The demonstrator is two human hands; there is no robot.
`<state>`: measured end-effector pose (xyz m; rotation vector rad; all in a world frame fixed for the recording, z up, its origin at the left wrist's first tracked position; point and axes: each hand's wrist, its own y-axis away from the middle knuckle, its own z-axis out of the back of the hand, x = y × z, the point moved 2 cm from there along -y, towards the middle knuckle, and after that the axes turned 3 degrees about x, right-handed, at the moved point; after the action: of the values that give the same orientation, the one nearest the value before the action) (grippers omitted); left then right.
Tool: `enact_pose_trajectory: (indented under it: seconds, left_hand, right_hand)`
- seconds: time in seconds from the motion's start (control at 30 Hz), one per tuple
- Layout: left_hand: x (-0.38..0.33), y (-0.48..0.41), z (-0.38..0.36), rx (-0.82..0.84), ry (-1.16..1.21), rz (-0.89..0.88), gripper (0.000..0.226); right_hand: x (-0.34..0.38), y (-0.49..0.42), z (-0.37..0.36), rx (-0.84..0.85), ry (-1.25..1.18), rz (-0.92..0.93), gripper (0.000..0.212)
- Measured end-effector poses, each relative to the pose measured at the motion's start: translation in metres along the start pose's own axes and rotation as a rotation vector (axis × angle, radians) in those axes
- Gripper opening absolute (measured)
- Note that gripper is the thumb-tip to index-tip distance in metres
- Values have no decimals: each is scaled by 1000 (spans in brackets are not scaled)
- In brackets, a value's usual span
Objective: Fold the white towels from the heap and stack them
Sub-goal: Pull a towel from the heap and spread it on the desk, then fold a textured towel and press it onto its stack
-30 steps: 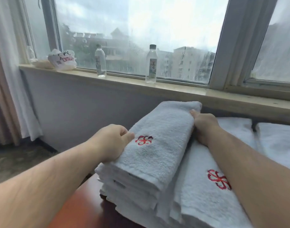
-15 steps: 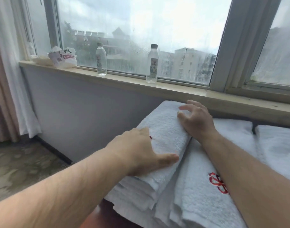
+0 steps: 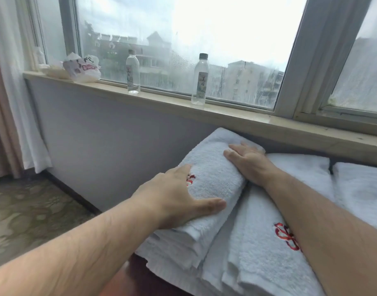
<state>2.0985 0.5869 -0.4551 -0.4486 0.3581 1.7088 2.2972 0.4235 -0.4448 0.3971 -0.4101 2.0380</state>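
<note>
A folded white towel (image 3: 213,176) with a red embroidered emblem lies on top of a stack of folded white towels (image 3: 176,246) at the table's left end. My left hand (image 3: 176,199) presses flat on the near part of this top towel, fingers straight, partly covering the emblem. My right hand (image 3: 247,161) lies flat on its far right edge, fingers spread. A second folded towel (image 3: 262,248) with a red emblem sits just right of the stack, under my right forearm. More white towels (image 3: 358,189) lie further right.
A reddish-brown table (image 3: 127,280) shows at the bottom under the stack. The window sill (image 3: 226,118) behind carries two clear water bottles (image 3: 133,71) (image 3: 200,80) and a crumpled white bag (image 3: 82,68). A curtain (image 3: 14,103) hangs at left over patterned carpet (image 3: 33,214).
One second ago both hands gripped the top towel's sides. They have since opened and moved onto its top surface, pressing it flat; the view shifted slightly lower.
</note>
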Motion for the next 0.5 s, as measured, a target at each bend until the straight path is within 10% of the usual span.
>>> enact_pose_trajectory:
  seconds: [0.5]
  left_hand:
    - [-8,10,-9,-110,-146,100,116]
  right_hand:
    - [15,65,4,-115,-65,-26,55]
